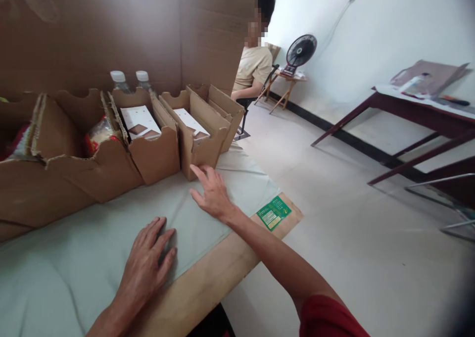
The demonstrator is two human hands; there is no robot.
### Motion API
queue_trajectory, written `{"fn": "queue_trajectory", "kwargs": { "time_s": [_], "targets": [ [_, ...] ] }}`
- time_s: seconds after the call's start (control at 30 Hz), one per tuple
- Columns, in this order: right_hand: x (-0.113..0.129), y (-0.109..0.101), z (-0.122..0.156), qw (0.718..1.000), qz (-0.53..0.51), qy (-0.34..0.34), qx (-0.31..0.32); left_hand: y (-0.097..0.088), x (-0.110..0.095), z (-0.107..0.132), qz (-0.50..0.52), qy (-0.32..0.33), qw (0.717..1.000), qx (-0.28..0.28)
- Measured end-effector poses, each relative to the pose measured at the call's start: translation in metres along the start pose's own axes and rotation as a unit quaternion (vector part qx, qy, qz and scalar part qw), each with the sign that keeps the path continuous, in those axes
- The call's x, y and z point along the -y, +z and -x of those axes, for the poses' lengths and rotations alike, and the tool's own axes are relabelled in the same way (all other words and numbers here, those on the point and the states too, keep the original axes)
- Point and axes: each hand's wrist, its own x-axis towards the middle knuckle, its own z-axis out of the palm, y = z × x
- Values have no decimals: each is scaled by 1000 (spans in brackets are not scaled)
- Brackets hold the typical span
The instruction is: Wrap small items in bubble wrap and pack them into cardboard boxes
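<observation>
My left hand point(146, 263) lies flat and open on the pale cloth point(74, 258) that covers the table, near its front edge. My right hand point(211, 193) rests further out with fingers spread, its fingertips just short of a cardboard bin point(200, 129) that holds white and brown packets point(189, 121). Neither hand holds anything. Another bin point(154, 144) to the left carries a similar white packet point(139, 121). Two capped bottles point(118, 79) stand behind it.
More cardboard bins point(74, 168) with red-wrapped goods line the left side under a tall cardboard wall point(111, 30). A green sticker point(273, 212) marks the table corner. A seated person point(254, 67), a fan point(300, 52) and a dark red table point(419, 114) stand across the floor.
</observation>
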Motion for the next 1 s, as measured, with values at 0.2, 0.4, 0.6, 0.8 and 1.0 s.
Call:
{"fn": "queue_trajectory", "kwargs": {
  "time_s": [0.2, 0.4, 0.6, 0.8, 1.0],
  "targets": [
    [-8, 10, -27, 999, 11, 2, 35, 1, 2, 0, 5, 13, 1000, -12],
    [-53, -45, -47, 991, -41, 28, -122, 1, 1, 1, 7, 7, 1000, 4],
    [-79, -112, -129, 992, 85, 56, -70, 1, 1, 1, 2, 12, 1000, 4],
    [-69, -111, -140, 990, 126, 35, -44, 1, 0, -1, -3, 20, 1000, -6],
    [-52, -118, -123, 991, 104, 60, -66, -1, -4, -4, -11, 19, 1000, -12]
  ]
}}
